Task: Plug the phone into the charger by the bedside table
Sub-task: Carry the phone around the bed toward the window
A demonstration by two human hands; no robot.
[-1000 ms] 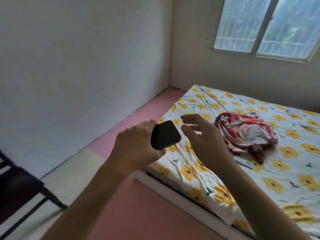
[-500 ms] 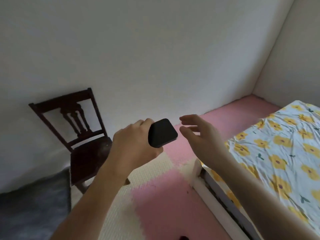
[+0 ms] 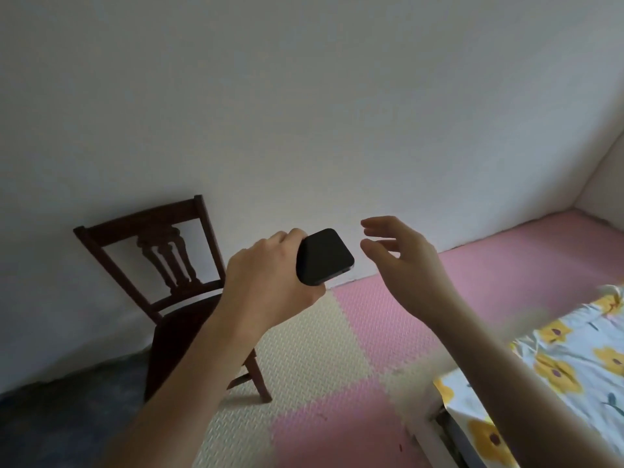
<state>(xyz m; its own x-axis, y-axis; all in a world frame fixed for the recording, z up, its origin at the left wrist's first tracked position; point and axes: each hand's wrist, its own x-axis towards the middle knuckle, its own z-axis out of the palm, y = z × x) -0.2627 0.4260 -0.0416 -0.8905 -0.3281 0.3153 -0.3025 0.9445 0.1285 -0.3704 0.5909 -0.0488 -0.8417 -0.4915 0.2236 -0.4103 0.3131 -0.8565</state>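
My left hand (image 3: 266,275) grips a black phone (image 3: 324,256) by its lower end, held out in front of me at mid-frame with its dark back facing up. My right hand (image 3: 405,265) hovers just to the right of the phone, fingers loosely spread and curved, touching nothing. No charger, cable or bedside table shows in the head view.
A dark wooden chair (image 3: 162,265) stands against the white wall at the left. Pink and cream foam mats (image 3: 337,383) cover the floor, with a dark grey patch at the lower left. The corner of a bed with a yellow-flowered sheet (image 3: 557,366) lies at the lower right.
The view has swung left, away from the bed and window toward the wall and chair. Both hands keep the same pose, the left still holding the phone.
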